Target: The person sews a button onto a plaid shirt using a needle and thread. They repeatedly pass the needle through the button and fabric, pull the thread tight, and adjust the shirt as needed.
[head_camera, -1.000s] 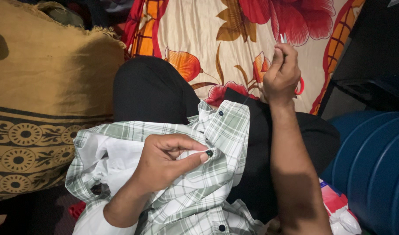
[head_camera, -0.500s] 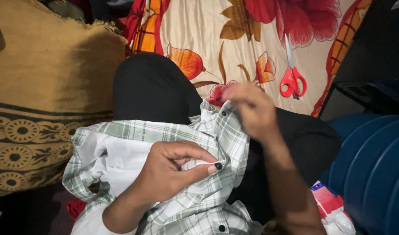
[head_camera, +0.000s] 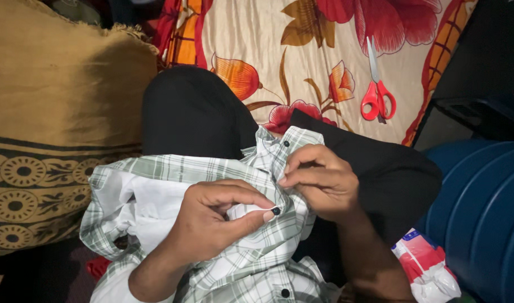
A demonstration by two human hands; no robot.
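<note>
On the lap, head view: a green-and-white plaid shirt (head_camera: 212,224) lies bunched over black trousers (head_camera: 195,112), its white inner side turned out.
Left hand (head_camera: 212,224): thumb and forefinger clenched on a small dark button (head_camera: 275,211) and the placket fold beneath it.
Right hand (head_camera: 319,182): fingertips pinched together at the cloth just beside the button; a needle or thread between them is too small to tell.
Step in hand: by my judgement, stitching the button to the shirt.
Next move calls for: a steady left pinch and a fine, straight pull close to the button.
Materials: thin woven cotton, creased; button hard, round, glossy.
Around: red-handled scissors (head_camera: 377,90) lie shut on a floral sheet (head_camera: 302,50); a coarse mustard cushion (head_camera: 55,112) sits left, a smooth blue drum (head_camera: 487,213) right.
</note>
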